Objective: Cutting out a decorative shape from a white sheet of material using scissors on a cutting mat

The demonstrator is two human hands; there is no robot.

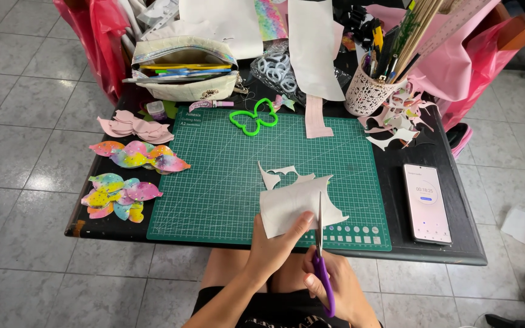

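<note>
Cutting, head view: scissors with purple handles [321,255] stand blades-up, biting into the near edge of a white paper sheet [296,206] held over the near edge of the green cutting mat [226,182].
Left hand [277,246]: closed on the sheet, thumb on top just beside the blades, fingers under the paper and hidden.
Right hand [335,288]: closed through the scissor handles; how far the blades gape I cannot tell, since they show edge-on.
Risk to the thumb: it lies so near the blade line that a longer snip could nick it.
Risk to the shape: the sheet is pinched at one spot only, so its free far end may sag or twist and pull the cut off its curve.
Risk from scraps: white offcuts [281,174] lie on the mat touching the sheet's far edge and could snag under it.
Risk at the worktop [439,252] edge: the phone [426,203] lies close to the right of the mat, where a swinging elbow could knock it.
</note>
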